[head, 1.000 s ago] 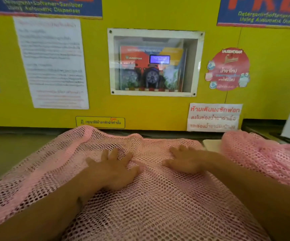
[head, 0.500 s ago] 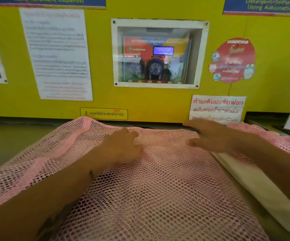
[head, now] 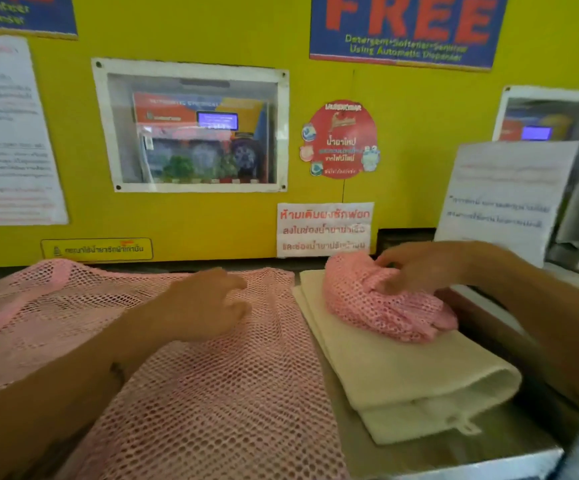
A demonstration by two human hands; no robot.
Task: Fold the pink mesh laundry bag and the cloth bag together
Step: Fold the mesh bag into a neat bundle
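Note:
A large pink mesh laundry bag (head: pixel 212 393) lies spread flat over the counter in front of me. My left hand (head: pixel 208 303) hovers or rests on its far part with fingers loosely curled, holding nothing. To the right lies a folded cream cloth bag (head: pixel 402 379). On its far end sits a bunched pink mesh bundle (head: pixel 378 306). My right hand (head: pixel 419 268) grips the top of that bundle, fingers closed into the mesh.
A yellow wall (head: pixel 212 216) with posters and a glazed dispenser window (head: pixel 191 126) stands right behind the counter. A white notice sheet (head: pixel 503 195) leans at the right. The steel counter edge (head: pixel 489 462) shows at the lower right.
My right hand left the spread mesh, moved right and took hold of the bunched pink bundle on the cloth bag. My left hand lifted slightly. The view swung right.

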